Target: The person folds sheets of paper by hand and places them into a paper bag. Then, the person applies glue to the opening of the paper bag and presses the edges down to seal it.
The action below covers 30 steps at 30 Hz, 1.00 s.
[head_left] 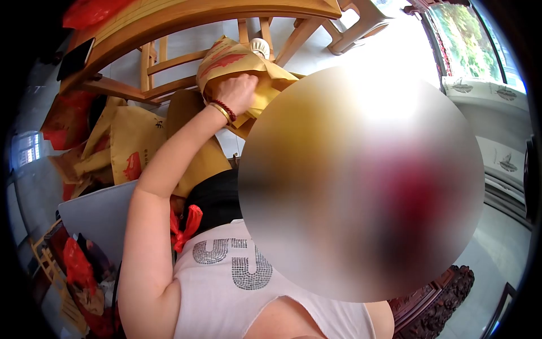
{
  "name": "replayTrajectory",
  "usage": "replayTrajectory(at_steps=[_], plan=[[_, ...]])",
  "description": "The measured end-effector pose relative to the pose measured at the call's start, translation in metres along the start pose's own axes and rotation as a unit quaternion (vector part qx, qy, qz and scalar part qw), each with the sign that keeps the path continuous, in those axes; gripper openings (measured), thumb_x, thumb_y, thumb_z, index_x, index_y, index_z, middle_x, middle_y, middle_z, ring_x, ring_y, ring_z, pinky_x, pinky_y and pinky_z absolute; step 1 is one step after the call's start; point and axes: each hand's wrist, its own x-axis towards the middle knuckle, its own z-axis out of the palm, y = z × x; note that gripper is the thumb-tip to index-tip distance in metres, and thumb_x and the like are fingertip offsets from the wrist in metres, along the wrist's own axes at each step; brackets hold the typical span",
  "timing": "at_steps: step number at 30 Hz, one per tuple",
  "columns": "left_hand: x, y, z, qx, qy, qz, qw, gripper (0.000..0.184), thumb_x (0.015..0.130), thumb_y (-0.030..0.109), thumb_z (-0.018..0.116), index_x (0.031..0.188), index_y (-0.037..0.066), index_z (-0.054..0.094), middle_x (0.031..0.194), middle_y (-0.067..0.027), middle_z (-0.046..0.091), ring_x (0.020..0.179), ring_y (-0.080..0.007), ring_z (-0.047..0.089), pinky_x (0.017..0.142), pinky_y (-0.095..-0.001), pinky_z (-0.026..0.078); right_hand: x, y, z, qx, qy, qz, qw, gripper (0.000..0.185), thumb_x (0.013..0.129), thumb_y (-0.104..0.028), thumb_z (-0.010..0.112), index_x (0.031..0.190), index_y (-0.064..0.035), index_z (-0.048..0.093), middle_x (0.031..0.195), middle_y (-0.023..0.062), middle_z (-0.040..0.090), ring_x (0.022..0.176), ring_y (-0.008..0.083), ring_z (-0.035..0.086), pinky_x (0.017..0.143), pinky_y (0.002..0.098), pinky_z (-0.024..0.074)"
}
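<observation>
My left hand is closed, its knuckles up, at the mouth of a yellow paper bag with red print. The fingertips are hidden by the folds of the paper, and the bag's walls stand around the hand. A red bead bracelet and a gold bangle circle that wrist. To the right, a large round blur covers the area where my right arm would be, and my right hand does not show.
A wooden table with a phone on its edge stands ahead. More printed paper bags lie to the left, beside a grey panel. A plastic stool stands beyond, and carved dark wood is at lower right.
</observation>
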Motion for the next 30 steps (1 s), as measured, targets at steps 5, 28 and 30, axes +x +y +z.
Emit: replayTrajectory(at_steps=[5, 28, 30], plan=[[0.015, -0.045, 0.038, 0.226, -0.067, -0.048, 0.971, 0.026, 0.080, 0.009, 0.044, 0.101, 0.004, 0.058, 0.100, -0.0154, 0.060, 0.090, -0.0268, 0.059, 0.080, -0.0367, 0.047, 0.005, 0.010, -0.010, 0.053, -0.026, -0.008, 0.998, 0.015, 0.087, -0.011, 0.053, 0.092, 0.0018, 0.059, 0.086, 0.0035, 0.061, 0.076, 0.0089, 0.056, 0.069, 0.0214, 0.0453], [-0.031, 0.110, 0.010, -0.121, 0.055, 0.183, 0.974, 0.026, 0.072, 0.022, 0.060, 0.091, 0.006, 0.053, 0.087, -0.0128, 0.053, 0.071, -0.0265, 0.061, 0.056, -0.0379, 0.051, -0.008, -0.001, 0.021, -0.108, 0.000, -0.122, 0.987, 0.026, 0.091, -0.022, 0.047, 0.097, 0.0022, 0.055, 0.091, 0.0055, 0.058, 0.082, 0.0116, 0.054, 0.071, 0.0271, 0.0448], [-0.028, 0.121, 0.039, -0.162, 0.062, 0.173, 0.970, 0.032, 0.068, 0.022, 0.064, 0.093, 0.005, 0.053, 0.096, -0.0137, 0.050, 0.082, -0.0276, 0.059, 0.061, -0.0376, 0.051, -0.011, -0.004, 0.025, -0.151, 0.009, -0.137, 0.979, 0.031, 0.092, -0.026, 0.046, 0.099, 0.0023, 0.055, 0.091, 0.0051, 0.059, 0.081, 0.0115, 0.054, 0.070, 0.0279, 0.0455]])
